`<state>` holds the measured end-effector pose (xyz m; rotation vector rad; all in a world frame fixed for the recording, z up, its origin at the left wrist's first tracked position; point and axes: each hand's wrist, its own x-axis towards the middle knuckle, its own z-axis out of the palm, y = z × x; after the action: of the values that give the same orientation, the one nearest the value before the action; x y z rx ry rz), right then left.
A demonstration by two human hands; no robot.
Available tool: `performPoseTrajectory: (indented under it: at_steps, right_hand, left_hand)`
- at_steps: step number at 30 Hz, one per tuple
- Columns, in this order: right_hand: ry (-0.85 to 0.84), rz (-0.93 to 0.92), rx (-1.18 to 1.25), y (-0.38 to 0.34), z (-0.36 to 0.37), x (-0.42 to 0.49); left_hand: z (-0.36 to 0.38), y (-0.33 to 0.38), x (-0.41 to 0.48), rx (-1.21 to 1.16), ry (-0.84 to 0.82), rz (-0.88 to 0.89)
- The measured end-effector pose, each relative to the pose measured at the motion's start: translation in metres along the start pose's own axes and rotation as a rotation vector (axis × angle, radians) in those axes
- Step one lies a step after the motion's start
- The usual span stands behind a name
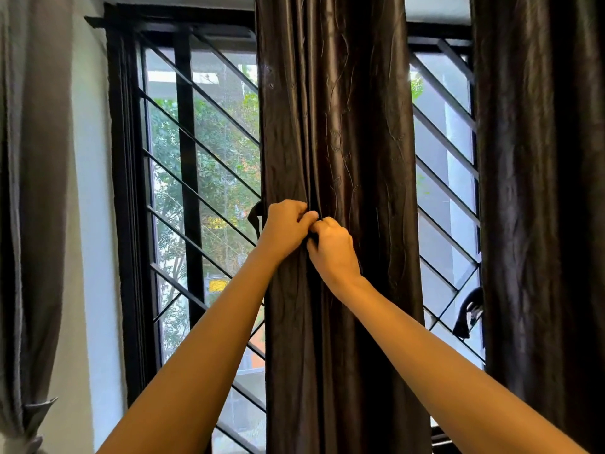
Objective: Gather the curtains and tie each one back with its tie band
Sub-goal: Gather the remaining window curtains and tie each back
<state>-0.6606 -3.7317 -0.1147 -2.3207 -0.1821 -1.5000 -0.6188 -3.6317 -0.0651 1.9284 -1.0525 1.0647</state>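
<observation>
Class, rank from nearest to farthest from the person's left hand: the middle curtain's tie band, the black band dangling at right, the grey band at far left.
From the left hand:
1. tie band, looping just left of it.
2. black band, dangling on the right.
3. grey band, bottom-left corner.

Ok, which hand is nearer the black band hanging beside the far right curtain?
Right. The right hand grips the middle curtain up-left of the band; the left hand sits beyond it, farther left.
</observation>
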Motion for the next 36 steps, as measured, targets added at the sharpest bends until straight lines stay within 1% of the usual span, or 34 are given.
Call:
performPoseTrajectory:
  at_steps: [2, 5, 9, 11, 14, 17, 21, 25, 28, 30, 33, 34, 35, 36]
  right_hand:
    - [-0.018, -0.025, -0.015, 0.0, -0.003, 0.0]
    - [-0.09, -0.105, -0.094, -0.001, -0.004, 0.002]
    - [-0.092, -0.129, -0.14, 0.008, 0.002, -0.004]
    - [-0.139, -0.143, -0.203, 0.012, 0.012, -0.013]
    - [-0.234, -0.173, -0.28, 0.01, 0.031, -0.022]
    - [-0.215, -0.183, -0.309, 0.01, 0.043, -0.023]
    - [-0.16, -0.166, -0.284, 0.009, 0.046, -0.031]
    - [-0.117, -0.196, -0.318, 0.006, 0.046, -0.035]
    - [-0.163, -0.209, -0.307, 0.009, 0.046, -0.033]
    - [-0.195, -0.214, -0.298, 0.011, 0.042, -0.03]
    - [-0.196, -0.274, -0.165, 0.017, 0.025, -0.024]
    - [-0.154, -0.299, -0.127, 0.02, 0.017, -0.022]
    - [-0.049, -0.321, -0.119, 0.025, 0.008, -0.019]
    - [0.112, -0.327, -0.13, 0.031, -0.001, -0.015]
  left_hand:
    - [0.002, -0.002, 0.0, 0.004, 0.008, -0.025]
    - [0.003, -0.002, -0.001, -0.014, 0.059, -0.082]
    - [0.003, 0.0, -0.005, -0.038, 0.163, -0.11]
    - [0.007, 0.0, -0.007, -0.029, 0.152, -0.106]
    - [0.014, -0.002, -0.003, 0.018, 0.071, -0.132]
    - [0.015, -0.005, 0.001, 0.055, 0.051, -0.141]
    - [0.014, -0.01, -0.002, 0.058, 0.047, -0.14]
    - [0.016, -0.012, -0.002, 0.024, 0.019, -0.16]
    - [0.021, -0.008, -0.002, 0.026, -0.001, -0.154]
    - [0.021, -0.005, -0.003, 0.071, 0.01, -0.151]
    - [0.018, -0.003, -0.004, 0.115, 0.058, -0.155]
    - [0.017, -0.005, -0.004, 0.097, 0.069, -0.159]
    - [0.016, -0.007, -0.005, 0.071, 0.079, -0.16]
    - [0.016, -0.009, -0.005, 0.043, 0.083, -0.161]
